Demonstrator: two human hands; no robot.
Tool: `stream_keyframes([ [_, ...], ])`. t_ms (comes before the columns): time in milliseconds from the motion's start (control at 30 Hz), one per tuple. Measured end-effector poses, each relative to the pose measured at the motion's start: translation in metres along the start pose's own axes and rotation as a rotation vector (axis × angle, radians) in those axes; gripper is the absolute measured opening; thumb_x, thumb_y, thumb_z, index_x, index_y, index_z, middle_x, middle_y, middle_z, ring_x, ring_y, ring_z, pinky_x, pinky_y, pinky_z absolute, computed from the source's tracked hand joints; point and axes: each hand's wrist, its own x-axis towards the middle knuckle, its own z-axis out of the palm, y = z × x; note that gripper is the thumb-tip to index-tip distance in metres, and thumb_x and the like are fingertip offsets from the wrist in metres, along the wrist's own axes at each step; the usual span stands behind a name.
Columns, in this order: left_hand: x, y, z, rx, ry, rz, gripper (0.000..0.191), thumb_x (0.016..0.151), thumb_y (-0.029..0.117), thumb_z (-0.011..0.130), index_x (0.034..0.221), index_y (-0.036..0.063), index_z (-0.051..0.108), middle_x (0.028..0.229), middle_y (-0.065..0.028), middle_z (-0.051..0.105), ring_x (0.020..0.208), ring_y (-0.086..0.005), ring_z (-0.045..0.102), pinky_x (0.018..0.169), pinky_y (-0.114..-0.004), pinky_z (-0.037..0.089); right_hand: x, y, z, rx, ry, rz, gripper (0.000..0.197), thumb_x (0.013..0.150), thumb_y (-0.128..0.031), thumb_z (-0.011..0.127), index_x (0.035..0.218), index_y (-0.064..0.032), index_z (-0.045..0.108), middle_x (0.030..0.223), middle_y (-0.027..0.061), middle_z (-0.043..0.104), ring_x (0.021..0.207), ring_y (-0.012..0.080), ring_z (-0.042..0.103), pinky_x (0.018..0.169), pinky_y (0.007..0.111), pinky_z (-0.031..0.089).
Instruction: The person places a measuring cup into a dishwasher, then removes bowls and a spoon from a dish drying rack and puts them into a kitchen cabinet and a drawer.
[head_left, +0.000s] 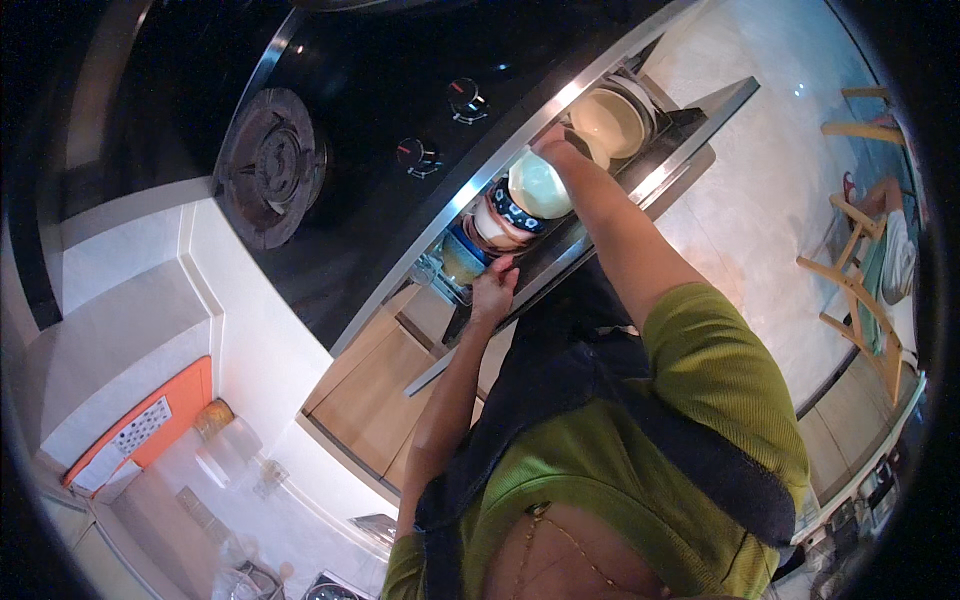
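Observation:
Below the black gas cooktop a drawer (679, 161) stands pulled out, with several bowls inside. My right hand (553, 142) reaches in between the pale green bowl (538, 187) and the cream bowl (609, 122); its fingers are partly hidden, so its hold cannot be told. My left hand (495, 286) is at the drawer's near left part, beside a blue and tan bowl (461, 259); whether it grips anything is unclear. A dark blue bowl with white flowers (517, 211) and a white and brown bowl (495, 229) sit between the hands.
The gas cooktop (360, 217) has a burner (276, 166) and two knobs. Wooden cabinet fronts (364, 379) lie left of the drawer. An orange board (180, 394) leans at the left wall. At the far right, a person (896, 247) is near wooden chair parts (855, 281).

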Motion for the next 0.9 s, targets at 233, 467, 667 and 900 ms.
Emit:
stream_keyframes([
  [233, -0.001, 0.006, -0.006, -0.033, 0.042, -0.066, 0.029, 0.079, 0.014, 0.057, 0.105, 0.0016, 0.054, 0.094, -0.0177, 0.061, 0.085, -0.0289, 0.06, 0.075, -0.034, 0.047, -0.015, 0.005, -0.001, -0.178, 0.13, -0.176, 0.044, 0.083, -0.035, 0.04, 0.12, -0.0126, 0.046, 0.126, 0.0166, 0.042, 0.115, 0.0296, 0.043, 0.092, 0.036, 0.037],
  [467, 0.005, 0.023, -0.002, -0.043, 0.069, 0.026, 0.028, 0.077, 0.014, 0.059, 0.102, 0.0026, 0.056, 0.09, -0.0177, 0.062, 0.081, -0.0294, 0.061, 0.072, -0.035, 0.048, -0.016, 0.085, -0.073, -0.26, -0.087, -0.153, 0.022, 0.074, -0.026, 0.054, 0.089, -0.0116, 0.063, 0.097, 0.0142, 0.06, 0.091, 0.0305, 0.057, 0.079, 0.039, 0.045],
  [667, 0.033, 0.034, 0.014, -0.058, 0.079, 0.075, 0.025, 0.077, 0.009, 0.059, 0.101, 0.0025, 0.056, 0.087, -0.0127, 0.064, 0.079, -0.0198, 0.063, 0.07, -0.029, 0.049, -0.068, 0.063, -0.114, -0.233, -0.065, -0.273, 0.012, 0.072, -0.013, 0.055, 0.078, -0.0072, 0.063, 0.078, 0.0178, 0.061, 0.076, 0.033, 0.059, 0.07, 0.039, 0.047],
  [900, 0.065, 0.065, 0.04, -0.08, 0.095, 0.071, 0.025, 0.076, 0.013, 0.06, 0.101, 0.0069, 0.057, 0.088, -0.0123, 0.063, 0.074, -0.0251, 0.062, 0.067, -0.033, 0.049, -0.084, 0.093, -0.157, -0.215, -0.015, -0.275, 0.015, 0.071, -0.008, 0.053, 0.084, -0.0062, 0.061, 0.081, 0.0183, 0.06, 0.08, 0.0332, 0.059, 0.071, 0.041, 0.046],
])
